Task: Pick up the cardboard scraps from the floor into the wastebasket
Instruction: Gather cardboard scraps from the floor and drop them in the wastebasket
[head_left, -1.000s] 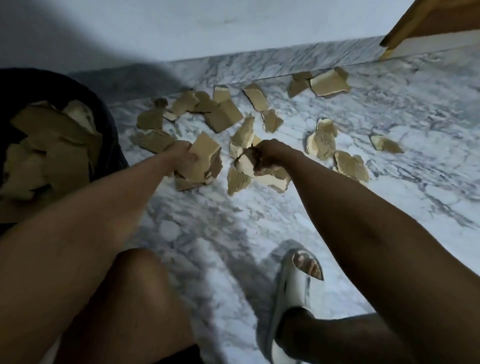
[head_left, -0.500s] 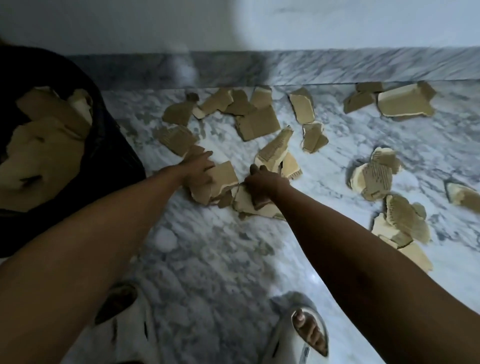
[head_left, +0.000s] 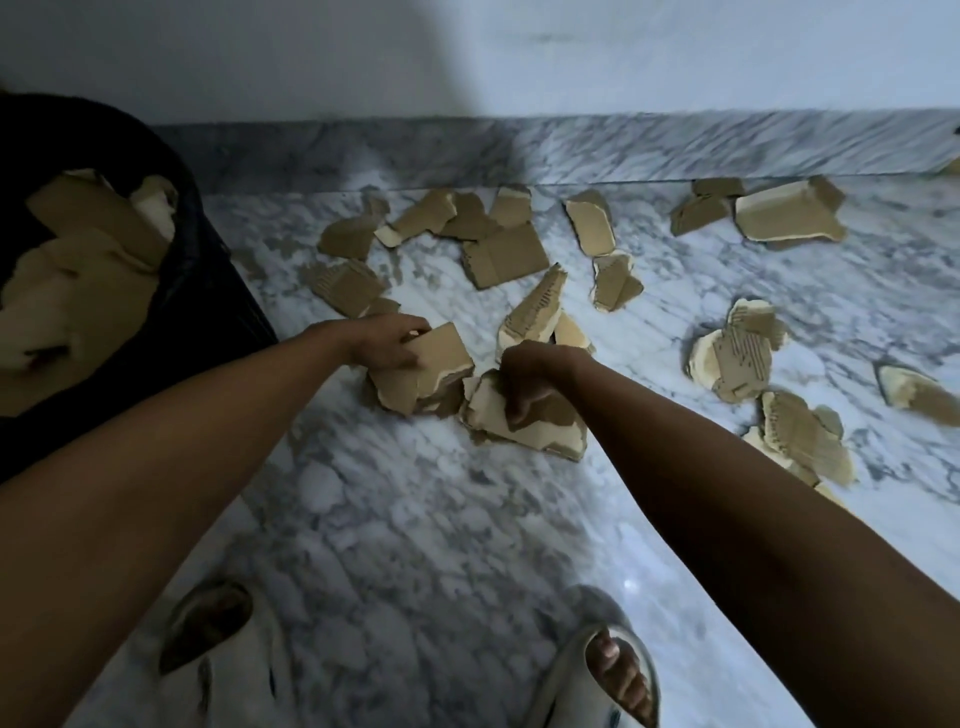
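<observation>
Several torn brown cardboard scraps lie on the marble floor. My left hand (head_left: 387, 340) grips a stack of scraps (head_left: 431, 371) at the floor's middle, fingers curled over its top edge. Just to the right, my right hand (head_left: 530, 376) grips another bundle of scraps (head_left: 540, 428), fingers curled under. The two bundles almost touch. The black wastebasket (head_left: 208, 291) stands at the left, with cardboard pieces (head_left: 78, 270) inside it. More loose scraps (head_left: 506, 254) lie behind my hands, near the wall.
Other scraps lie to the right (head_left: 737, 358) and far right (head_left: 789, 215). A marble skirting (head_left: 623, 148) and a pale wall close the back. My two feet in pale sandals (head_left: 602, 670) stand at the bottom edge.
The view has swung right and lower. Both hands stay on their scrap bundles, and the left hand's fingers now curl more over its stack.
</observation>
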